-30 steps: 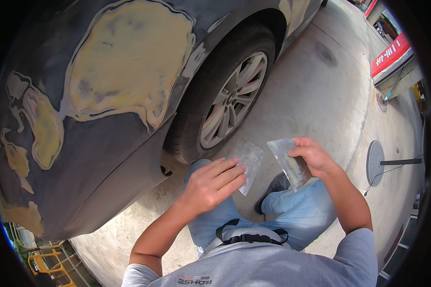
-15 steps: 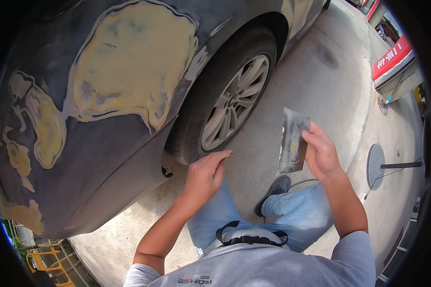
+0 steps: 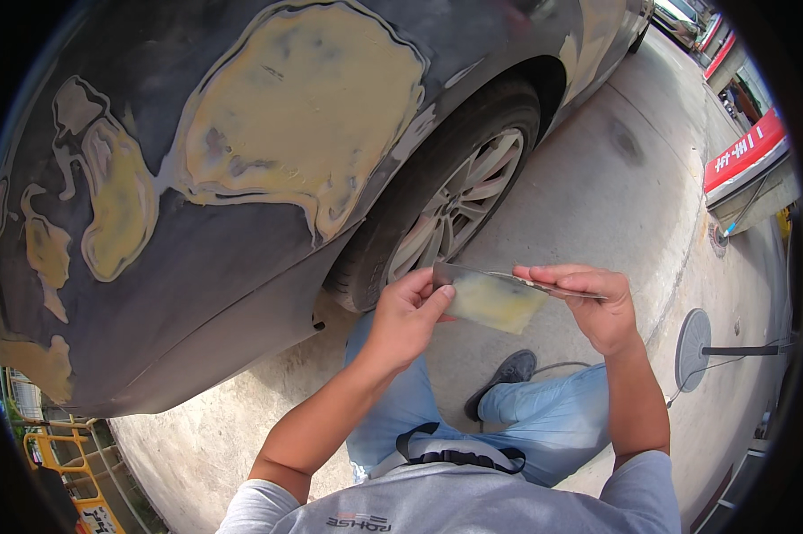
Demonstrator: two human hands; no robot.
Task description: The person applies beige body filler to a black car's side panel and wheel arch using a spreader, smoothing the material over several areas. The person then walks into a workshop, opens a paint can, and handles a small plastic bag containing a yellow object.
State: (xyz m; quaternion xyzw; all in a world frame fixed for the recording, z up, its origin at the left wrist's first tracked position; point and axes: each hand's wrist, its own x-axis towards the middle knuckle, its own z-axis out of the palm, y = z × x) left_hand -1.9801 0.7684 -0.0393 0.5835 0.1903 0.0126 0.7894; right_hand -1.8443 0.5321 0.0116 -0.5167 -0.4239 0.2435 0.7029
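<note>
My left hand point(image 3: 410, 307) pinches the end of a thin flat putty scraper point(image 3: 492, 301), its face smeared yellowish. My right hand point(image 3: 604, 311) grips a second putty scraper point(image 3: 572, 291), seen nearly edge-on, with fingers stretched along it. The two blades meet or nearly meet along one edge in front of me; whether they touch, I cannot tell. To the left, the dark grey car panel point(image 3: 232, 267) carries a large patch of beige filler point(image 3: 304, 107) and smaller filler patches point(image 3: 121, 205).
A car wheel point(image 3: 455, 200) stands just beyond my left hand. On the concrete floor point(image 3: 615, 205) to the right is a round grey base with a black pole point(image 3: 693, 350). A red sign point(image 3: 744, 156) stands farther off; a yellow barrier point(image 3: 59, 454) is at lower left.
My hands have come together, bringing the two scrapers edge to edge. The left scraper has turned its smeared face into view; the right one has tilted to nearly edge-on.
</note>
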